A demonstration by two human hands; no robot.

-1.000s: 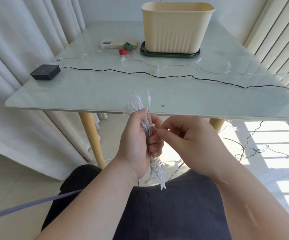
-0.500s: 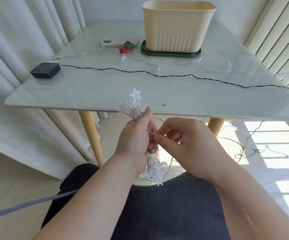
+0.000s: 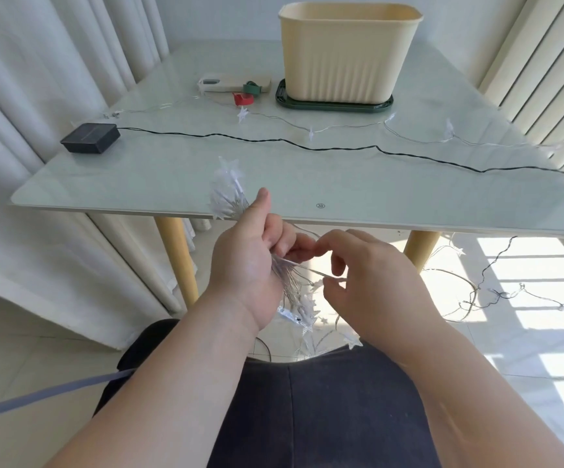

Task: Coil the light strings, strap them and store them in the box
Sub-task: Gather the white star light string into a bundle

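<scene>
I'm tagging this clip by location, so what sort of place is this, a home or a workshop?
Most likely a room in a home, perhaps a dining area: a glass-topped table with pale wooden legs, long white curtains hanging at the left, and a sunlit tiled floor.

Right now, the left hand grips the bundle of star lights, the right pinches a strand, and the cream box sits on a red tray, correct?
No. The head view shows the cream box on a dark green tray, not red. The rest holds: the left hand grips the bundle of star lights, the right hand pinches a strand.
</scene>
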